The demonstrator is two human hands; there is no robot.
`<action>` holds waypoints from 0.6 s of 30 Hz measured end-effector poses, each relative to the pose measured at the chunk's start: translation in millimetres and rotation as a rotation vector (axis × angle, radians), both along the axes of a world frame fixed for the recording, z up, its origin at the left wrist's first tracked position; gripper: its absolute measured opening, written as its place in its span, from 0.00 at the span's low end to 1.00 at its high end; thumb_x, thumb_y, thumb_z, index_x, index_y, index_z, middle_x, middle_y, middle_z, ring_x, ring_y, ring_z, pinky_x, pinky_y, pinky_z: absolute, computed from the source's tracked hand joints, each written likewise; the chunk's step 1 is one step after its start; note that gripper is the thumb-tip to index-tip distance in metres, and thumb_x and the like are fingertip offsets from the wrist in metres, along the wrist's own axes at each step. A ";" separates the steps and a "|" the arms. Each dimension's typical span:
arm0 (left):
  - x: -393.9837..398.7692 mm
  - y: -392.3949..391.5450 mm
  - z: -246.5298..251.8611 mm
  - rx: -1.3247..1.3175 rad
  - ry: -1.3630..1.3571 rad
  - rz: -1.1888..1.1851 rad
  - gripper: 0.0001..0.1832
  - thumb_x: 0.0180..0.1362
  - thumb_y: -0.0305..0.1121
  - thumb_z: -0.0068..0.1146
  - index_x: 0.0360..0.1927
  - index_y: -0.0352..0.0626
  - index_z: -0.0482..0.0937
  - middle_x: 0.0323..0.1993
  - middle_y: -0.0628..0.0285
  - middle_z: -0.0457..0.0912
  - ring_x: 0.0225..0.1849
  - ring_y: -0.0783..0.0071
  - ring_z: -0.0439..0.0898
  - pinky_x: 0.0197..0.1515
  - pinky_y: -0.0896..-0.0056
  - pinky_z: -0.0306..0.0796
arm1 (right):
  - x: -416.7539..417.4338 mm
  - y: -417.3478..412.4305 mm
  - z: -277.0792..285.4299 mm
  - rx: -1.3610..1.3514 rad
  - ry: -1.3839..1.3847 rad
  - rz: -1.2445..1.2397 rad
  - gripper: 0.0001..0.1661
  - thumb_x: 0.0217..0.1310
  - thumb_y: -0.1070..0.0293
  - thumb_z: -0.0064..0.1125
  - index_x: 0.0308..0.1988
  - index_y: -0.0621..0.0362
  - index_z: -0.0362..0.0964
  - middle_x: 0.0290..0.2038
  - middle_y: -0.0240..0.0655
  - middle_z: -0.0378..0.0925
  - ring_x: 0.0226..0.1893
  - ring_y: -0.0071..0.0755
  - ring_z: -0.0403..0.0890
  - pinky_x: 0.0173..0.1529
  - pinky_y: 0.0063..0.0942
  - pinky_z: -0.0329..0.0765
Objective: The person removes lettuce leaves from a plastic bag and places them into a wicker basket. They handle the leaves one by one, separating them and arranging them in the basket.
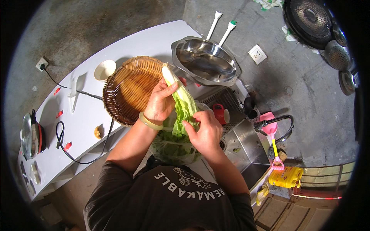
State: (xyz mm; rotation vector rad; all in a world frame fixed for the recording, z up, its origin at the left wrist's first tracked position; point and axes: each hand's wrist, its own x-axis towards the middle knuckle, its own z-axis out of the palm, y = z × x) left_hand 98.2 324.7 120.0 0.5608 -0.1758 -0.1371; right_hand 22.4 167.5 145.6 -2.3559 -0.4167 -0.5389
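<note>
My left hand (162,101), with a pale bangle at the wrist, grips a head of long-leaved lettuce (182,96) near its white stem end. The stem points up and away, and the green leaves hang towards me. At the leafy end, the fingers of my right hand (205,128) pinch the outer leaves. Below both hands is a clear plastic bag (176,150) with more leafy greens inside. A round wicker basket (130,89) stands just left of and behind my left hand; its visible inside holds nothing.
Behind the lettuce stands a divided steel pot (206,62). A red mug (221,114) sits on a rack by the steel sink (240,144), right of my right hand. A white bowl (105,70) and a black cable (86,93) lie left on the white counter (57,150).
</note>
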 end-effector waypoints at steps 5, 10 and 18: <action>-0.9 -4.1 -1.0 0.031 -0.031 -0.031 0.16 0.56 0.30 0.59 0.47 0.37 0.72 0.47 0.56 0.77 0.46 0.67 0.76 0.51 0.63 0.70 | 8.3 -1.4 -11.2 -0.148 -0.076 -0.010 0.14 0.46 0.64 0.67 0.30 0.56 0.68 0.26 0.36 0.72 0.27 0.44 0.75 0.33 0.39 0.71; -1.2 -2.1 0.7 0.071 -0.060 -0.039 0.22 0.55 0.30 0.60 0.53 0.37 0.70 0.48 0.56 0.76 0.49 0.67 0.75 0.54 0.64 0.68 | 8.8 -7.6 -9.8 0.152 0.101 0.018 0.07 0.49 0.74 0.62 0.29 0.59 0.69 0.23 0.34 0.73 0.23 0.30 0.74 0.30 0.27 0.71; 7.6 11.0 -6.6 0.139 -0.084 -0.247 0.25 0.56 0.32 0.60 0.56 0.36 0.68 0.47 0.55 0.76 0.50 0.65 0.75 0.54 0.64 0.68 | 24.3 -38.3 11.2 0.744 0.386 0.101 0.03 0.55 0.80 0.54 0.29 0.63 0.68 0.24 0.25 0.70 0.25 0.12 0.68 0.29 0.15 0.64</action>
